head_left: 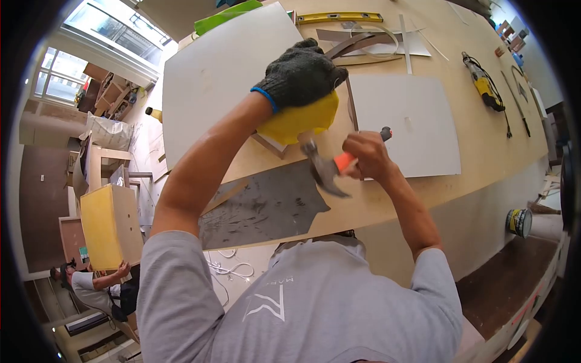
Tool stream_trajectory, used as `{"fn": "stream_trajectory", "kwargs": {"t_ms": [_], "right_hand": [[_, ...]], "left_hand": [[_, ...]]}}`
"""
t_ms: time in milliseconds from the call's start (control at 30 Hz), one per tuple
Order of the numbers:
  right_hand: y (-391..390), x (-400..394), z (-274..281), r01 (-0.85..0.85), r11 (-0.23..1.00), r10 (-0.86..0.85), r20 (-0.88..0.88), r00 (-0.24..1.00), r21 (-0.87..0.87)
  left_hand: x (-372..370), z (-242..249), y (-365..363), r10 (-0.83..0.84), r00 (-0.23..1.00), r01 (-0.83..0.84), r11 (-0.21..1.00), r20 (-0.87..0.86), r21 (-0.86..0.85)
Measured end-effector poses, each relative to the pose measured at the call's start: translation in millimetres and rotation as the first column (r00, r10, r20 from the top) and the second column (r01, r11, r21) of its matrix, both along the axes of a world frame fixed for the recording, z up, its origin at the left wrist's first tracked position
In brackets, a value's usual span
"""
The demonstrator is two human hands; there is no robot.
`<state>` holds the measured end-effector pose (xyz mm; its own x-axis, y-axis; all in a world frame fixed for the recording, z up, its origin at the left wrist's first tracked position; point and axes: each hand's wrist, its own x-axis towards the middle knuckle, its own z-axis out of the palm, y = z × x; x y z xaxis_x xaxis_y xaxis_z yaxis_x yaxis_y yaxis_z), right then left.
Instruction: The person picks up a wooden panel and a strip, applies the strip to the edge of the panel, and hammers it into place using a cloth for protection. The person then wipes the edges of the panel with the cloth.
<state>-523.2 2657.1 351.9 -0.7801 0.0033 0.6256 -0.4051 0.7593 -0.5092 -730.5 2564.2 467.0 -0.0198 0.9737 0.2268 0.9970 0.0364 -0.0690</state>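
Observation:
My left hand (305, 75), in a dark glove with a blue cuff, is closed on a yellow piece (302, 118) that shows below the fingers. What else lies under the palm is hidden. A narrow frame edge (269, 145) sticks out beneath the yellow piece. My right hand (366, 154) is bare and wrapped round the orange and black handle of a hammer (324, 172). Slightly blurred, the hammer's head is just below the yellow piece. On the right a white panel (417, 127) lies on the wooden table (484, 151), and a larger white panel (206, 78) is on the left.
A grey stained sheet (260, 209) covers part of the near edge. Thin strips (369, 45) and a yellow level (339, 18) lie at the far side. At right is a yellow power tool (484, 81) with its cord. Another person (97, 290) holds a yellow-sided box (109, 227) at lower left.

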Motion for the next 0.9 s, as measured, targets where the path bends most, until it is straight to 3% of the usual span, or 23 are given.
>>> {"fn": "stream_trajectory", "kwargs": {"t_ms": [67, 100, 133, 167, 200, 300, 400, 433, 533, 667, 700, 833, 900], "right_hand": [[4.9, -11.0, -17.6, 0.159, 0.986, -0.155, 0.072, 0.985, -0.054], [0.8, -8.9, -17.5, 0.150, 0.986, -0.149, 0.018, 0.989, -0.068], [-9.9, -5.7, -10.7, 0.105, 0.991, -0.105, 0.002, 0.994, -0.085], [-11.5, -4.8, -3.6, 0.026, 1.000, -0.026, -0.038, 0.999, -0.002], [-10.7, -2.7, 3.4, -0.045, 0.995, 0.051, -0.068, 0.996, 0.086], [-3.3, -18.3, -16.3, 0.125, 0.990, -0.124, 0.021, 0.992, -0.072], [-14.6, -8.9, -6.2, -0.082, 0.989, 0.091, -0.078, 0.993, 0.121], [-13.2, -9.8, -4.0, -0.128, 0.982, 0.137, -0.063, 0.989, 0.137], [-16.3, -18.2, -17.2, 0.132, 0.985, -0.133, 0.000, 0.991, -0.111], [-17.6, -14.7, -16.6, 0.000, 1.000, 0.000, -0.016, 1.000, 0.015], [-13.2, -20.9, -28.0, 0.127, 0.988, -0.119, 0.101, 0.988, -0.083], [-19.2, -8.9, -11.3, 0.052, 0.999, -0.051, 0.037, 0.998, -0.006], [-24.3, -1.8, 1.0, 0.007, 0.994, -0.010, 0.027, 1.000, 0.110]], "left_hand": [[6.2, 3.7, 0.4, -0.015, 1.000, 0.015, 0.999, -0.010, -0.036], [8.2, 6.9, 1.3, -0.034, 0.999, 0.031, 0.997, -0.037, -0.077], [4.0, 10.7, 1.6, -0.045, 0.996, 0.037, 0.993, -0.071, -0.115], [-2.4, -1.5, 1.2, -0.007, 1.000, 0.007, 0.999, -0.012, 0.041], [0.7, -2.1, -0.5, -0.019, 1.000, 0.019, 0.999, -0.004, 0.026], [2.9, 4.9, -0.7, -0.041, 0.999, 0.042, 0.999, -0.010, 0.029], [4.0, 4.3, -0.4, -0.030, 0.999, 0.032, 0.998, -0.034, 0.048], [7.3, 7.9, -2.9, -0.008, 1.000, 0.008, 1.000, 0.016, -0.026], [10.8, 13.6, -1.5, 0.016, 1.000, -0.016, 0.998, -0.003, -0.057], [9.9, 14.6, -1.9, 0.023, 0.999, -0.026, 0.995, -0.030, -0.101], [5.4, 8.1, 2.3, 0.046, 0.999, -0.045, 0.992, 0.007, -0.115], [7.5, 23.6, -7.2, 0.120, 0.966, -0.093, 0.988, 0.228, -0.127], [-3.1, 15.6, -13.3, -0.013, 0.996, 0.011, 1.000, 0.090, 0.020]]}}
